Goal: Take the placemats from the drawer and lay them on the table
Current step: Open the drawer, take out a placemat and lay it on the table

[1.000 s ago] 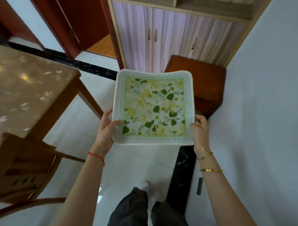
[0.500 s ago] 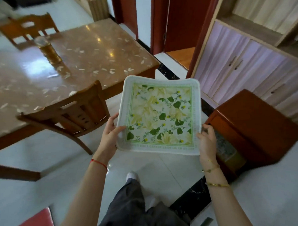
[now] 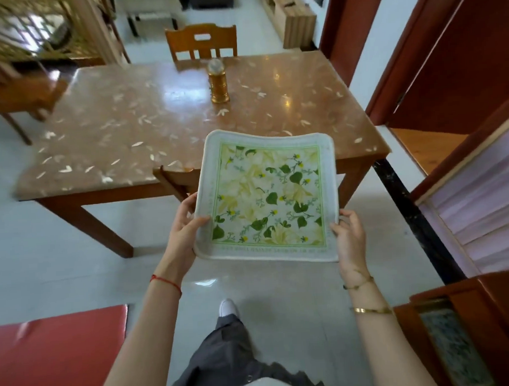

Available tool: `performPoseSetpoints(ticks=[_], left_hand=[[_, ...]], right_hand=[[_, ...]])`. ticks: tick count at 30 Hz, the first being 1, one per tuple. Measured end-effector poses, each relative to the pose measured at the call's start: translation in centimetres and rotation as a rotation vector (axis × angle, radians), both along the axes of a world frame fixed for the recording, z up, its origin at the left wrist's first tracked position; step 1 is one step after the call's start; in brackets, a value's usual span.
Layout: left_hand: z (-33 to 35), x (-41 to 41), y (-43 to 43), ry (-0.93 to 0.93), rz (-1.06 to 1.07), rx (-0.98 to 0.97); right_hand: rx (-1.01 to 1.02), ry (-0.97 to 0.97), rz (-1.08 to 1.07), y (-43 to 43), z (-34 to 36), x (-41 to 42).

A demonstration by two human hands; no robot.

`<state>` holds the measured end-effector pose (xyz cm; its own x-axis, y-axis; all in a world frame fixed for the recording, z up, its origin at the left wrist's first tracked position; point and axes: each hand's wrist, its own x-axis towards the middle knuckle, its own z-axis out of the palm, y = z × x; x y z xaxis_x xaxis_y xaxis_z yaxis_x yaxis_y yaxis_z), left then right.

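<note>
A square white placemat (image 3: 266, 196) with a green and yellow flower print is held flat in the air in front of me. My left hand (image 3: 182, 234) grips its near left corner and my right hand (image 3: 348, 238) grips its near right corner. Its far edge hangs over the near edge of the brown speckled table (image 3: 133, 125), which fills the middle of the view. The drawer is not visible.
A golden jar (image 3: 218, 83) stands on the table's far middle. One wooden chair (image 3: 201, 45) is behind the table, another chair (image 3: 174, 181) is tucked under the near edge, partly hidden by the mat. A red-brown cabinet (image 3: 469, 323) is at the lower right, a red surface (image 3: 56, 356) lower left.
I have turned left from the cupboard toward the table, carrying the placemat in both hands. The table now lies straight ahead and closer.
</note>
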<state>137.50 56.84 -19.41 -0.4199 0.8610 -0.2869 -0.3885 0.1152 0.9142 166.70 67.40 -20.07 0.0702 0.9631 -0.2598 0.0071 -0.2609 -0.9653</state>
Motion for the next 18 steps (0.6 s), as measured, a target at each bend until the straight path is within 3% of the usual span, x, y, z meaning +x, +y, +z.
performPoseSetpoints(ticks=[10, 18], left_hand=[[1.5, -13.4, 6.9, 0.031, 0.029, 0.020], [1.0, -19.7, 13.6, 0.023, 0.035, -0.060]], right_hand=[[0.014, 0.008, 0.059, 9.2, 1.1, -14.0], [-0.066, 0.029, 0.097, 16.1, 0.3, -20.0]])
